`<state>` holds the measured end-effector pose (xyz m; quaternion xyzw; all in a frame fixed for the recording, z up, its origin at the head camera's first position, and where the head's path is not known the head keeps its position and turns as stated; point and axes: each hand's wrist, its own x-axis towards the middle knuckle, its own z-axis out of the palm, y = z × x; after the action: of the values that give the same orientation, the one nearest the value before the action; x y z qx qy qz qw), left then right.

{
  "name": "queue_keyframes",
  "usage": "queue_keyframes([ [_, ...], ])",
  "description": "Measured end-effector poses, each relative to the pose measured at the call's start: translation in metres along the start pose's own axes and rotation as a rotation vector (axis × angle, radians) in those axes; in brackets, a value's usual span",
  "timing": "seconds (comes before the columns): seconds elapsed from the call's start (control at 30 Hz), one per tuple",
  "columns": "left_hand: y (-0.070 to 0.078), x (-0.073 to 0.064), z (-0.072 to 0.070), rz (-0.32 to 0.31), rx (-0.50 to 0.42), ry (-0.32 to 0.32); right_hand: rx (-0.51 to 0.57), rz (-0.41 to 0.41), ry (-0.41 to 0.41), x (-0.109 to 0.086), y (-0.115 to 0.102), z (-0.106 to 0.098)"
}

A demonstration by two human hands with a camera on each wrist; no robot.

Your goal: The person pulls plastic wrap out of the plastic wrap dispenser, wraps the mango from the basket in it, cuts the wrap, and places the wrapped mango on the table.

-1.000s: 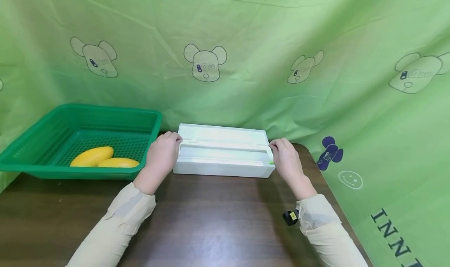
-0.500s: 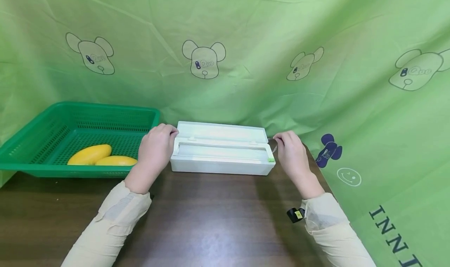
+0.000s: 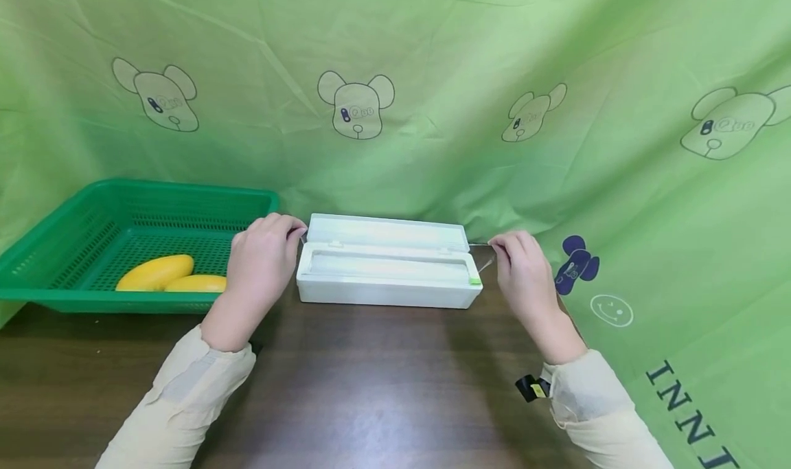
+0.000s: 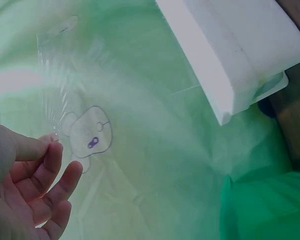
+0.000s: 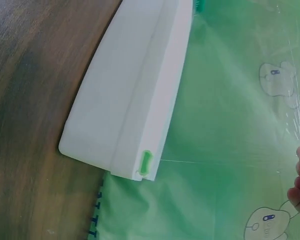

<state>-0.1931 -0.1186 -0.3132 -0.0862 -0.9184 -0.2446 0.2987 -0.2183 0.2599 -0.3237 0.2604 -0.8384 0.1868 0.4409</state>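
Note:
A white plastic-wrap dispenser box (image 3: 386,296) sits on the table with its lid (image 3: 388,233) raised at the back. Clear plastic wrap (image 4: 60,90) stretches up from it between both hands, gathered into creases at each corner. My left hand (image 3: 262,263) pinches one corner between thumb and forefinger, off the box's left end; the other fingers are loosely bent. At the right end, my right hand (image 3: 528,273) pinches the opposite corner, fingertips partly cut off in the right wrist view. A small green slider (image 5: 146,163) shows at the box's right end.
At the left stands a green perforated basket (image 3: 142,295) with two yellow mango-like fruits (image 3: 154,272). My left hand overlaps its right side in the head view. A green printed cloth (image 3: 432,167) hangs behind and right of the brown table (image 3: 371,373).
Both hands have moved outward, away from the box ends, left hand leftward and right hand rightward, keeping their pinch on the plastic wrap. The wrap now shows stretched beyond the right end.

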Motion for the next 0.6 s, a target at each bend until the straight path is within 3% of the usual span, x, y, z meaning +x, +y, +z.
queue_keyframes([
  [0.33, 0.005, -0.007, -0.017, 0.047, -0.018, 0.052, 0.010, -0.024, 0.026, 0.002, -0.010, -0.016],
  [0.6, 0.009, -0.023, -0.031, 0.157, -0.022, 0.120, 0.024, -0.039, 0.048, -0.011, -0.020, -0.032],
])
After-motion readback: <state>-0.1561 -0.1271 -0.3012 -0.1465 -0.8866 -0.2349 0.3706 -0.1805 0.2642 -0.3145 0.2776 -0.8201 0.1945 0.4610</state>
